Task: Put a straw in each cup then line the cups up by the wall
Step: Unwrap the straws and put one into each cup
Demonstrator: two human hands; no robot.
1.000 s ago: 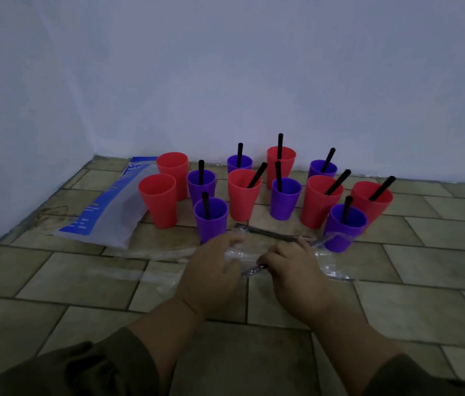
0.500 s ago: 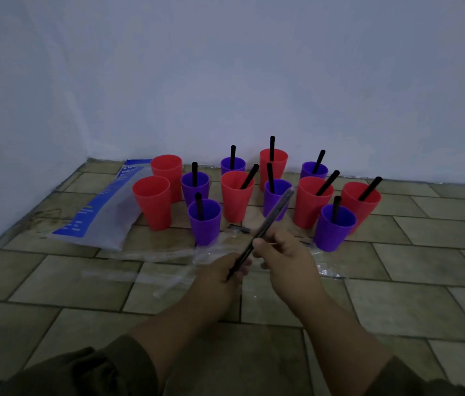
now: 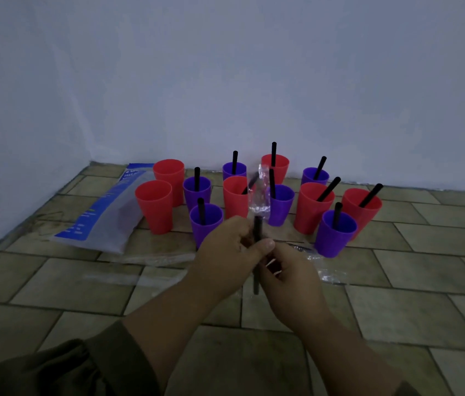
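Several red and purple cups stand clustered on the tiled floor near the wall, most with a black straw inside. Two red cups at the left, the front one (image 3: 154, 205) and the one behind it (image 3: 169, 178), hold no straw. My left hand (image 3: 230, 254) and my right hand (image 3: 288, 277) both grip one black straw (image 3: 257, 232), held upright in front of the cups. Its clear wrapper (image 3: 260, 195) is pushed up and sticks out above the straw's top end.
A blue and white plastic packet (image 3: 102, 215) lies on the floor left of the cups. Empty clear wrappers (image 3: 322, 270) are scattered on the tiles in front of the cups. The wall runs behind and along the left side.
The straw has swung from a slant to upright and come closer to me. Its wrapper has slid up past the top end, and both hands have closed together around the straw.
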